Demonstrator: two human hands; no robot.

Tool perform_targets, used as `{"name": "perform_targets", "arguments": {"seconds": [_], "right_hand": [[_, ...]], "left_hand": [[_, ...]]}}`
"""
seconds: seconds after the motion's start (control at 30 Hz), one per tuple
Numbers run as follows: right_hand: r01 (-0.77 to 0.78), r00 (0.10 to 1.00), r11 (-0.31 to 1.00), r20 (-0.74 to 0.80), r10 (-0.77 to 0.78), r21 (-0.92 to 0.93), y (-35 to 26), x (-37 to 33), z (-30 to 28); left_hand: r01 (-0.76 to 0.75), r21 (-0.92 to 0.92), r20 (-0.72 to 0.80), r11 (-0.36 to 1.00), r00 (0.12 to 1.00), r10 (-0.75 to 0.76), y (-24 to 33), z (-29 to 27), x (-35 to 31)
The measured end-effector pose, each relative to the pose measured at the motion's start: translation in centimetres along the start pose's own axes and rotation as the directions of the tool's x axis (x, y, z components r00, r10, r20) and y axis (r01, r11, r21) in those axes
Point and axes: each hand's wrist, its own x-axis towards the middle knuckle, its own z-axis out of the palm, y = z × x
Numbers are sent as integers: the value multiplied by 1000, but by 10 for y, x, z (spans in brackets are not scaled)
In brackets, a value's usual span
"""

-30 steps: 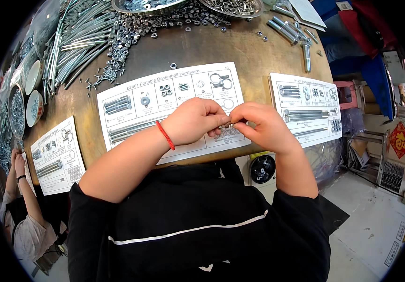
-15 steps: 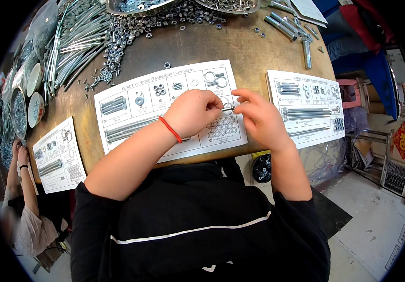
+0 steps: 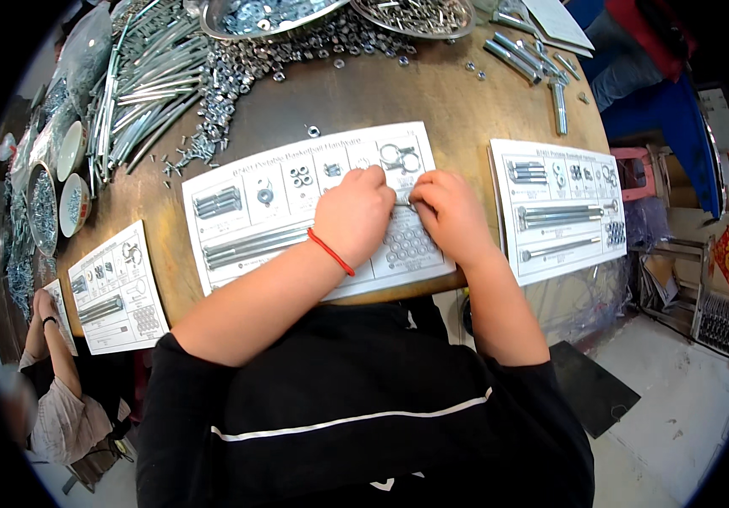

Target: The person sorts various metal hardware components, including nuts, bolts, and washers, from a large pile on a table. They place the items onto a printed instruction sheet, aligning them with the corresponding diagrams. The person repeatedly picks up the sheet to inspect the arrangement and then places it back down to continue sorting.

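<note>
1. A small metal piece [image 3: 403, 203], thin and silvery, shows over the right part of the printed sheet [image 3: 275, 222]; its ends are hidden by fingers.
2. The left hand [image 3: 356, 216], back upward, lies over the sheet's middle, fingers curled in; whether it grips the piece I cannot tell.
3. The right hand [image 3: 453, 218] reaches over the sheet's right edge, thumb and forefinger pinched on the piece.
4. Both forearms cross the sheet's near edge, converging.
</note>
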Motion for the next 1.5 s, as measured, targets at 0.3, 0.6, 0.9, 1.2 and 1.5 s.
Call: {"name": "perform_targets", "arguments": {"seconds": [0.3, 0.6, 0.9, 1.2, 1.5], "right_hand": [[-100, 990, 995, -94, 102, 26, -15, 86, -9], [-456, 886, 861, -207, 415, -226, 5, 244, 93], [-1, 1000, 999, 8, 0, 50, 28, 225, 92], [-228, 969, 973, 103, 225, 16, 11, 175, 56], [-201, 976, 977, 97, 193, 74, 16, 171, 60]], "left_hand": [[296, -135, -178, 946, 932, -317, -97, -60, 47], [669, 15, -323, 743, 706, -630, -164, -49, 113], [245, -216, -135, 945, 951, -277, -177, -43, 89], [420, -277, -14, 864, 897, -441, -145, -44, 63], [437, -327, 14, 838, 889, -458, -152, -46, 57]]}}
